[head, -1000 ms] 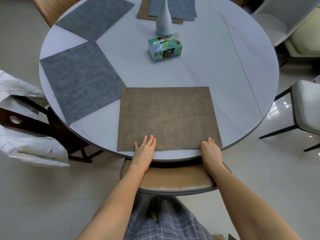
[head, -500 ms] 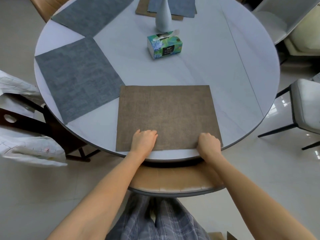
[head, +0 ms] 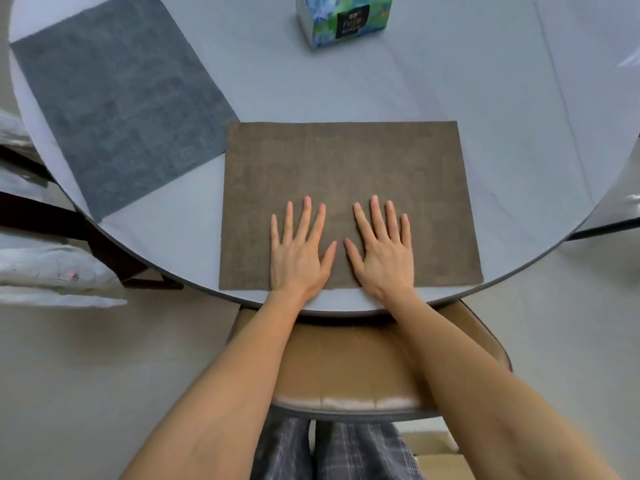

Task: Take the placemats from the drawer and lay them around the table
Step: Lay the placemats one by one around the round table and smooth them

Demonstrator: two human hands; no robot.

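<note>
Spanning most of the view, the round desk [head: 485, 98] carries a brown placemat [head: 349, 168] at its near edge, beside a grey placemat [head: 114, 109]. Previously curled at the mat's near edge, the left hand [head: 299, 252] and right hand [head: 382, 252] are now laid flat mid-mat, fingers [head: 306, 216] spread wide.

Single head view; looks steeply down, forward over table [head: 450, 81] near edge; close range; edges perhaps distorted.

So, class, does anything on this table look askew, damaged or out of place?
Nothing stands out. The brown placemat lies flat under both open hands, left hand and right hand; the grey placemat sits angled along the round table's edge.
</note>
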